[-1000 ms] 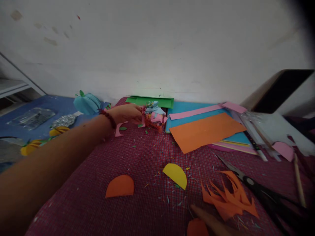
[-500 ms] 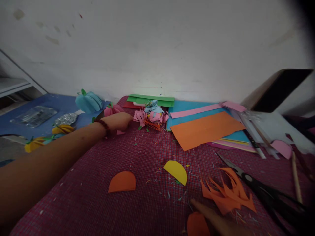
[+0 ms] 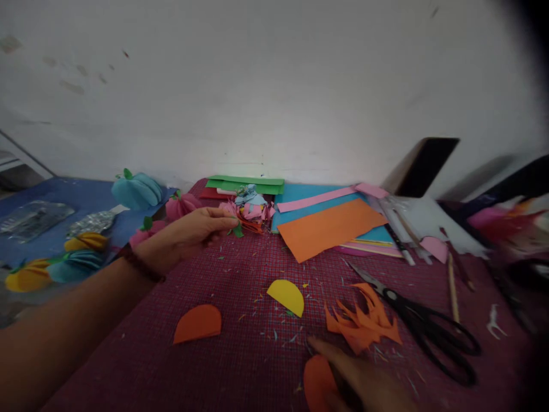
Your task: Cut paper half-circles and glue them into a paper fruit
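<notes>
My left hand (image 3: pixel 191 232), arm stretched out over the cloth, pinches a small green paper piece (image 3: pixel 237 229) between thumb and fingertips. Just behind it lies a heap of pink, blue and orange paper scraps (image 3: pixel 253 209). At the bottom, my right hand (image 3: pixel 364 375) is blurred, its index finger extended, and it holds a rounded orange paper piece (image 3: pixel 316 380). A yellow paper half circle (image 3: pixel 286 296) and an orange paper half circle (image 3: pixel 198 324) lie flat nearby. Right of them are cut orange scraps (image 3: pixel 362 320) and black-handled scissors (image 3: pixel 422 326), blades slightly apart.
Coloured paper sheets (image 3: pixel 334 226) lie against the wall, where a dark phone-like slab (image 3: pixel 429 166) leans. Paper pumpkins in blue (image 3: pixel 137 191), pink (image 3: pixel 182 205) and yellow (image 3: pixel 30 276) stand at left. Brushes or sticks (image 3: pixel 453 289) lie at right on the checked cloth (image 3: pixel 240 372).
My left hand has drawn back from beside the pink pumpkin and scrap heap, and a green paper piece now shows in its fingers. The view has turned right; my right hand still holds the orange piece.
</notes>
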The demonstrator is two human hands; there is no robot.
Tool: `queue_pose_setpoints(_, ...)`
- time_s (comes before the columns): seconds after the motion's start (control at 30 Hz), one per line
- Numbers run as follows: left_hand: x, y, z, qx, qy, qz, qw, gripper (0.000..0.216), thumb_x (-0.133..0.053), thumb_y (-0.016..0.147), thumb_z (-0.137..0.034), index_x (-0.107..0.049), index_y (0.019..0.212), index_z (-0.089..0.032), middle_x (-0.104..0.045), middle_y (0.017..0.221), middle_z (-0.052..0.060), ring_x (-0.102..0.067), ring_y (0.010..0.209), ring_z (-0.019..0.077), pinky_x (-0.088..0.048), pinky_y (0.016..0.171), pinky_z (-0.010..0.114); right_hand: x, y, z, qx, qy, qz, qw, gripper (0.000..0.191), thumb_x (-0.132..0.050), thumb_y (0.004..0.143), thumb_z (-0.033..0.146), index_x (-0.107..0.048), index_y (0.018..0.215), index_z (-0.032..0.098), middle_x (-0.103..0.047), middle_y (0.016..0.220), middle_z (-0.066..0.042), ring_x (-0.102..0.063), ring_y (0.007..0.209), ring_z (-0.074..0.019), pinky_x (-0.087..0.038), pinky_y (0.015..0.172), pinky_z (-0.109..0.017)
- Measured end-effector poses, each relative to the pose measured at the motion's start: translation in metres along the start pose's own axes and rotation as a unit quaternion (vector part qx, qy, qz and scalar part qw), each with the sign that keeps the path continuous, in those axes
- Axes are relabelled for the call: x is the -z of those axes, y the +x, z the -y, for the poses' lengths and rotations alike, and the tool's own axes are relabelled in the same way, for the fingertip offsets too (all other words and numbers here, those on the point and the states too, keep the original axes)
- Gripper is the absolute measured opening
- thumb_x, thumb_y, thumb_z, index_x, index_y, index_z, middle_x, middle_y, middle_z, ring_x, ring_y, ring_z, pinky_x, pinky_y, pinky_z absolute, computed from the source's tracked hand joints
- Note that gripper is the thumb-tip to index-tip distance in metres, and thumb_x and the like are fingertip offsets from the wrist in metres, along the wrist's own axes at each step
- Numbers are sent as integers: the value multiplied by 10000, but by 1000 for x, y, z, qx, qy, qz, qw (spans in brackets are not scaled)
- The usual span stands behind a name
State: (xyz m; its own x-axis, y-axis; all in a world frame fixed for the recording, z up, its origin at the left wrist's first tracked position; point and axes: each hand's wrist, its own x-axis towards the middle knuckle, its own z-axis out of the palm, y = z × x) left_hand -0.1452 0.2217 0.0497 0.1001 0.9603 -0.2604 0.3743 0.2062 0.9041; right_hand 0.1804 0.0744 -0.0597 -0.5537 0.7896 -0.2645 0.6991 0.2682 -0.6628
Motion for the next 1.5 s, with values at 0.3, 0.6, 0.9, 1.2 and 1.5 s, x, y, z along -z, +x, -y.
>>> queue_pose_setpoints(0.3,-50,-33,7,6,-222,34,974,128,-696,736,-290,-637,737,-177,-511,438,-72,-357,318,45,-268,304,149,6,-2,20,-5,0,-36,999,683,-491,708,33,-496,1369,205,-694,1161,-105,-670,995,-230,-505,877,-341)
queue_pose_setpoints(0.6,-95,-48,12,-51,-321,106,940,182,-746,658,-201,-746,838,-176,-771,808,56,-717,797,182,-556,763,251,10,-6,31,-16,48,-66,997,722,-502,676,30,-502,1354,278,-722,1022,-22,-660,801,-157,-480,746,-247)
queue_pose_setpoints(0.9,-124,-80,8,-132,-226,68,963,393,-716,718,-185,-633,1093,-268,-764,867,9,-710,770,171,-551,708,283,15,-10,34,-3,103,-65,993,635,-528,750,60,-497,1348,271,-635,831,7,-565,698,-136,-418,632,-232)
queue_pose_setpoints(1.2,-132,-104,19,-145,-80,4,986,33,-684,709,-215,-674,679,-209,-677,704,4,-613,682,153,-474,642,256,34,-19,28,18,101,-16,995,599,-541,799,84,-466,1366,263,-530,749,33,-488,644,-118,-363,570,-213)
queue_pose_setpoints(1.5,-147,-107,30,-90,-151,39,984,150,-662,704,-132,-673,827,-217,-671,764,-7,-609,699,138,-469,674,256,31,-20,29,46,-48,-23,998,568,-526,828,127,-438,1387,182,-701,973,-80,-646,822,-193,-438,717,-273)
